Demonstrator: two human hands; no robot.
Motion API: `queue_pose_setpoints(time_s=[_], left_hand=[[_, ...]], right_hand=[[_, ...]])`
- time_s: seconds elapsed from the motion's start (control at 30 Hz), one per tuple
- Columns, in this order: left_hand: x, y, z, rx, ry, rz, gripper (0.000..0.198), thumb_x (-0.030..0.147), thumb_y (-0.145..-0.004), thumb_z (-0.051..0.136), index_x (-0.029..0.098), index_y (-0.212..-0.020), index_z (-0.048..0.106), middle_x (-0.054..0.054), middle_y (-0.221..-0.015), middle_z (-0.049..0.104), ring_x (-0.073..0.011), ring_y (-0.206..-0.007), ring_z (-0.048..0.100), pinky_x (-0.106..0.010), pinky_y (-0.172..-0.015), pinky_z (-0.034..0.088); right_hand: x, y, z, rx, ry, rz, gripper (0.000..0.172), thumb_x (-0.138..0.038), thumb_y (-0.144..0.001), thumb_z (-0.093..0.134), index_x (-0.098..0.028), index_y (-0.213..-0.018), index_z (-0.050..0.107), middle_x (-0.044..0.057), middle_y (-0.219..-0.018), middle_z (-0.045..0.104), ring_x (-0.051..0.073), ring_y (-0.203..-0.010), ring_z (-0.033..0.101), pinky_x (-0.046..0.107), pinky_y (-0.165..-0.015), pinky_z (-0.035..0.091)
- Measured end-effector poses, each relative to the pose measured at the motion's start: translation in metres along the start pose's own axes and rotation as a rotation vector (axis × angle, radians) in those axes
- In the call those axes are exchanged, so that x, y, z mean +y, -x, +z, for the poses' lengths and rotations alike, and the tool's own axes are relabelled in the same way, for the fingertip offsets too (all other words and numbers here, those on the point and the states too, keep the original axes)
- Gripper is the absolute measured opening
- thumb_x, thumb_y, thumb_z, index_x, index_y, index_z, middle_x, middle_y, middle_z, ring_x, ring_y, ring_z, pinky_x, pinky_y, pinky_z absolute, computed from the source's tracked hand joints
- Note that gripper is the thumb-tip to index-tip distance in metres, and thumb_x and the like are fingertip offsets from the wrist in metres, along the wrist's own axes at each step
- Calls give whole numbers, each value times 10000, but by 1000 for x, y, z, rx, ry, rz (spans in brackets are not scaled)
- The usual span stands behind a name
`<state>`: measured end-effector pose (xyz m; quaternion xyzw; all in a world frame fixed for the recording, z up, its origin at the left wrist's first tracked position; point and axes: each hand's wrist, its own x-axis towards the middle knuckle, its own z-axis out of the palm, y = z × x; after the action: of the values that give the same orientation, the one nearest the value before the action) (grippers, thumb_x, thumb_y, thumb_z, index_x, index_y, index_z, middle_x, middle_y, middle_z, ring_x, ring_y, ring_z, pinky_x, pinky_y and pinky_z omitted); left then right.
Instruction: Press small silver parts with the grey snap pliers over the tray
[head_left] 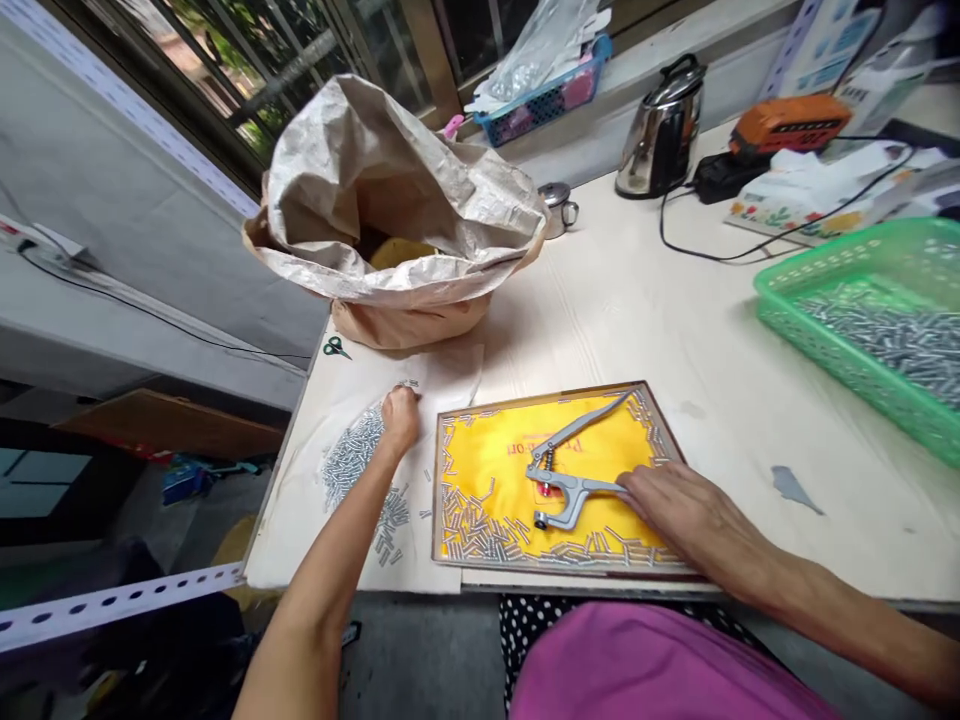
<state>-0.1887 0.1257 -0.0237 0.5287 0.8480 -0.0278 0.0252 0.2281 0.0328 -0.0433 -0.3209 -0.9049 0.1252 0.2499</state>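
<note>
My right hand (667, 495) is wrapped round one handle of grey snap-fastener pliers (576, 492). Their other handle is spread apart, with a coil spring between. The pliers are over a shallow tray (437, 500) with a yellow printed lining (487, 450). Small metal pins (480, 530) lie along the tray's edges, thickest at the near left corner. To the left, my left hand (401, 418) is closed at the upper edge of a pile of small metal pieces (352, 455) on a white sheet (442, 375). What its fingers hold, if anything, is hidden.
A large open paper sack (412, 320) stands behind the pile, near green-handled scissors (336, 347). At right is a green basket (847, 365) of metal pieces and a grey scrap (795, 488). A kettle (660, 130), a lidded cup (556, 208) and a tissue box (780, 210) are farther back.
</note>
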Motion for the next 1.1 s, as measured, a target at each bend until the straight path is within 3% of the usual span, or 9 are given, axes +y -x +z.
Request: queue_pose_setpoints(time_s=[0.17,0.27,0.33,0.43,0.53,0.63,0.77,1.1], left_hand=[[-7,8,-8,7,49,7,286,125,-865,483,58,-919,755,-206,-1029,719,-298,-987,666,-326,-819,456],[3,26,-21,27,146,-2,260,160,-848,523,77,-948,748,-148,-937,740,-234,-862,678,-292,-757,476],[20,51,-30,-7,412,-17,252,237,-830,579,96,-961,742,-88,-833,737,-172,-697,652,-261,-664,487],[53,111,-40,-179,902,45,252,340,-728,708,127,-857,746,-38,-724,707,-111,-559,573,-223,-549,460],[81,171,-37,-361,1057,51,283,389,-661,772,130,-770,742,-21,-626,669,-96,-514,535,-209,-503,425],[95,205,-23,-440,1152,-71,342,433,-623,798,120,-741,729,-4,-561,632,-86,-475,501,-200,-465,384],[99,214,-8,-454,1211,-159,361,435,-589,814,114,-718,710,1,-551,627,-82,-474,503,-199,-480,400],[104,209,3,-461,1104,-175,299,391,-619,781,115,-703,701,8,-528,625,-82,-450,523,-194,-468,415]], right_hand=[[3,2,10,-57,17,93,191,-180,-1009,380,-217,-864,498,-18,-742,562,153,-672,540,307,-704,351],[5,3,11,-126,26,98,155,-185,-997,415,-219,-873,500,-10,-777,573,162,-709,539,307,-721,341],[6,3,9,-137,51,60,149,-134,-980,416,-216,-898,509,-3,-804,586,166,-732,536,310,-751,334],[4,0,5,-90,150,-6,186,-62,-947,417,-207,-934,532,5,-809,600,169,-714,515,315,-752,314],[0,-3,1,-25,274,-62,202,-50,-939,420,-196,-954,559,3,-773,595,169,-676,486,323,-734,294],[-2,-5,-1,5,341,-88,208,-60,-947,416,-189,-966,578,-1,-751,597,167,-660,469,331,-726,277],[-2,-7,-4,20,342,-111,237,-44,-953,393,-184,-942,585,-6,-750,609,157,-659,459,328,-709,259],[-1,-5,0,-7,335,-94,249,-59,-959,382,-176,-983,600,5,-775,639,150,-643,467,352,-736,246]])
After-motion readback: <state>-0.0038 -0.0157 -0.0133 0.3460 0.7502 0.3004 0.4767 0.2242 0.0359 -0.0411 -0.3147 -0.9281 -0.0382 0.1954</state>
